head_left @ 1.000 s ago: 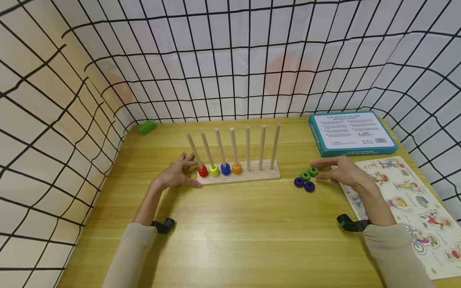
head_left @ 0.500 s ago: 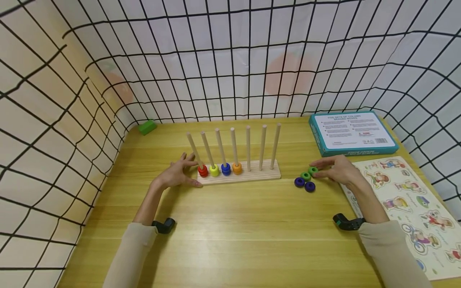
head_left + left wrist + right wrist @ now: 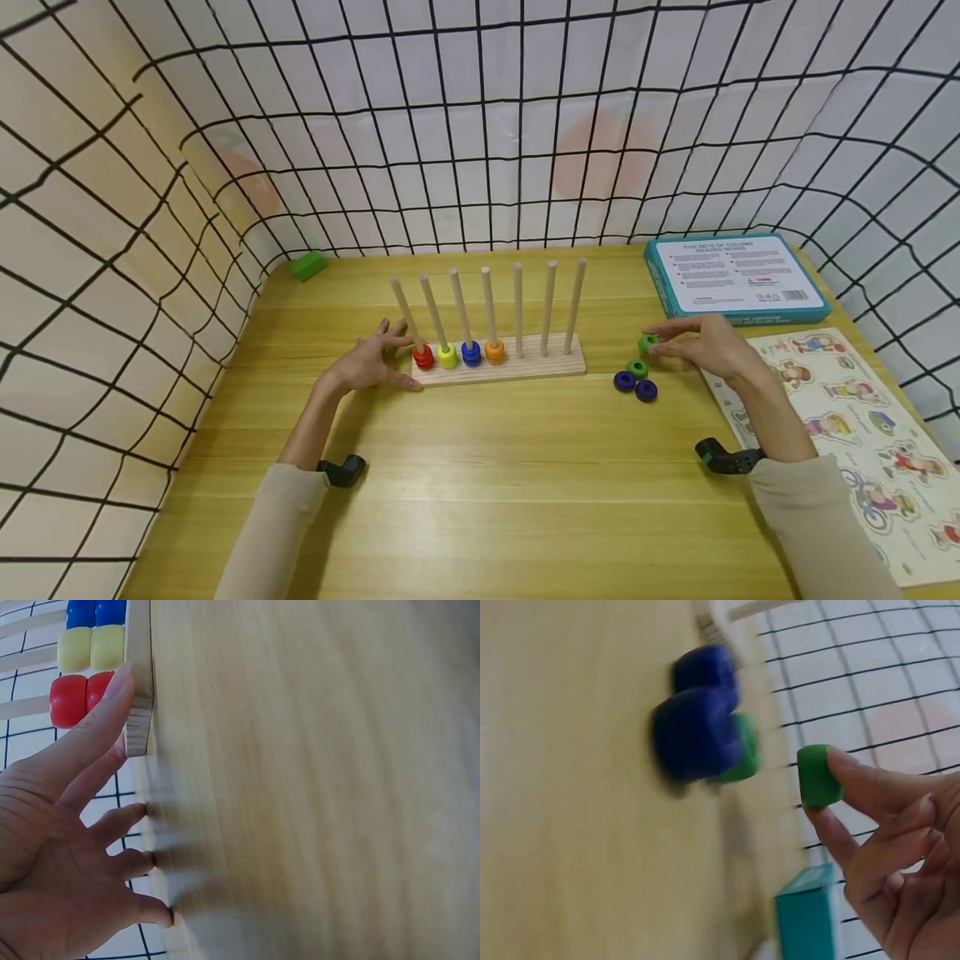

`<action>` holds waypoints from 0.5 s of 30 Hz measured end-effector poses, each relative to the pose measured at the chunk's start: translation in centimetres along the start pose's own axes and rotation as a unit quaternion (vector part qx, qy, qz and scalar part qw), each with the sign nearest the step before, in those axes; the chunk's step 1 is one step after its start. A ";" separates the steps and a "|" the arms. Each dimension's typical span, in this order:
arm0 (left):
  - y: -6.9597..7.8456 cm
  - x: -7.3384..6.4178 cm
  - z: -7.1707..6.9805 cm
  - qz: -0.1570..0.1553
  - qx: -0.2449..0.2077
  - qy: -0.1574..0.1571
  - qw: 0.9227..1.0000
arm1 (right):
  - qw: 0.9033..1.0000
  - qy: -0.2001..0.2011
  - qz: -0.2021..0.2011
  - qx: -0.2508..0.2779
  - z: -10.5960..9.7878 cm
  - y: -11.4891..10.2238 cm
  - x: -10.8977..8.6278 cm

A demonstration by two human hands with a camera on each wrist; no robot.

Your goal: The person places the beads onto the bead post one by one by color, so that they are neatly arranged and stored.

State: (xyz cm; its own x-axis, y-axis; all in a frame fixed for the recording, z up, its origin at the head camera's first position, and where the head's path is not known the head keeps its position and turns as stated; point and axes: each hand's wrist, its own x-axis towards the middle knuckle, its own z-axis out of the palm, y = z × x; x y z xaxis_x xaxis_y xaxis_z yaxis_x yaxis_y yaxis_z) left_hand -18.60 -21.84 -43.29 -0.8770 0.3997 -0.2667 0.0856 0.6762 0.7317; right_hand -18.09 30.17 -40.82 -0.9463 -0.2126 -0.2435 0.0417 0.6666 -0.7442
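Observation:
My left hand (image 3: 367,360) holds the left end of a wooden peg rack (image 3: 551,365), thumb at the near edge and forefinger at the far side. In the left wrist view the other fingers (image 3: 133,862) are spread, tips down at the table. The rack has several upright pegs; red beads (image 3: 423,357), yellow beads (image 3: 447,357), blue beads (image 3: 471,353) and orange beads (image 3: 494,352) sit on the left ones. My right hand (image 3: 708,343) pinches a green bead (image 3: 817,776) between thumb and fingertip, raised off the table. Another green bead (image 3: 637,369) and two dark purple beads (image 3: 624,381) lie just below it.
A teal box (image 3: 738,279) with printed text lies at the back right. A picture puzzle board (image 3: 847,400) lies under and beside the right forearm. A green block (image 3: 307,265) is at the back left. Black netting (image 3: 480,142) surrounds the wooden table (image 3: 480,500).
My right hand has taken hold of the farther green bead and lifted it away from the other beads. My left hand stays at the rack's end.

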 end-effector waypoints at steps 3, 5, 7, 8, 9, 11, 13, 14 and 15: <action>-0.1 0.0 0.0 0.001 0.000 0.001 1.000 | 1.000 0.005 -0.025 0.011 -0.7 -1.5 -0.1; -0.1 0.0 0.0 0.002 0.000 0.000 1.000 | 0.999 0.013 -0.042 0.020 -1.1 -2.8 -0.3; -0.2 0.0 0.0 0.001 0.001 0.001 1.000 | 0.998 0.021 -0.060 0.026 -1.4 -4.2 -0.5; -0.2 0.0 0.0 0.000 0.000 0.001 1.000 | 0.997 0.027 -0.068 0.030 -1.5 -5.0 -0.6; -0.2 -0.1 0.0 -0.001 0.000 0.001 1.000 | 0.996 0.031 -0.075 0.034 -1.7 -5.9 -0.7; -0.2 -0.1 0.0 -0.001 0.000 0.001 1.000 | 0.995 0.038 -0.088 0.035 -2.2 -7.7 -0.9; -0.2 -0.1 0.0 -0.002 0.001 0.001 1.000 | 0.993 0.042 -0.105 0.031 -2.7 -9.6 -1.1; -0.2 -0.1 0.0 -0.001 0.002 0.001 1.000 | 0.992 0.047 -0.109 0.031 -2.9 -10.6 -1.1; -0.1 -0.1 0.0 0.000 0.002 0.001 1.000 | 0.991 0.049 -0.119 0.027 -3.1 -11.5 -1.2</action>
State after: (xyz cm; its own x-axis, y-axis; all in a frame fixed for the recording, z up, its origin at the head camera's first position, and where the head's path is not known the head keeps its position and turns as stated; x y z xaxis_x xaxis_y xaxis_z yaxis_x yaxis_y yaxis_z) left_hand -18.55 -21.97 -43.37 -0.8778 0.3986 -0.2656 0.0874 0.6786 0.7293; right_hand -18.43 24.94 -30.03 -0.9575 -0.2884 0.0028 -0.1729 0.5661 -0.8060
